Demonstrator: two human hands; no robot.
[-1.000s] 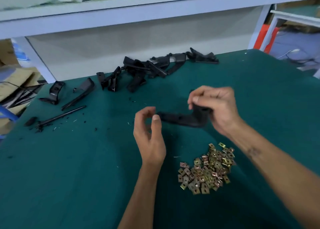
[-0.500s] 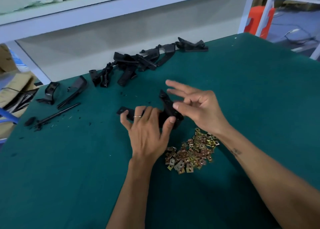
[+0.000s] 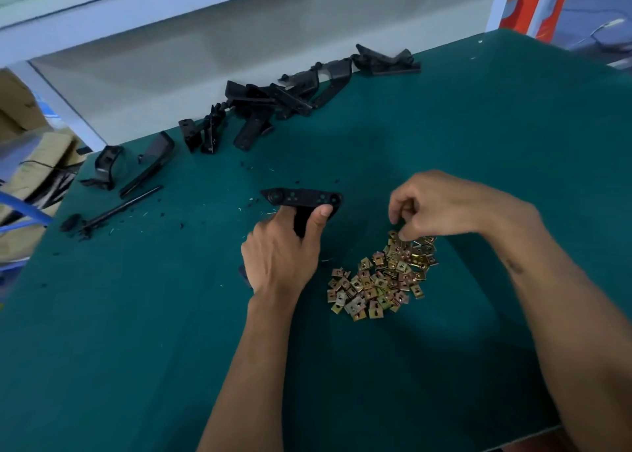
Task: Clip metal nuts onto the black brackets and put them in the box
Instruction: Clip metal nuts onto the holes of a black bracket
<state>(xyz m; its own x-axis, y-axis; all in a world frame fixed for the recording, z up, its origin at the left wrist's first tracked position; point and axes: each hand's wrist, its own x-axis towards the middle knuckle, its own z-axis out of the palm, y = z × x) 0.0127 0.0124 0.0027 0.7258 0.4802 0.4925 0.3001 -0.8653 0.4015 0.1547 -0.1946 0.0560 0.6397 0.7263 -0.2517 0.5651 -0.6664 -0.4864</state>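
Nut-picking is the step now: left hand [image 3: 280,256] grips a black bracket [image 3: 302,198] while right hand [image 3: 441,205] pinches at the metal nuts [image 3: 379,277] at five o'clock, and next one nut must clip onto the bracket.

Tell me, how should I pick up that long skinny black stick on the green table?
Pinch the thin black rod around its bare middle, coming straight down from above. It lies flat on the green mat, and black crumbs crowd its lower-left end, so the middle looks easiest.
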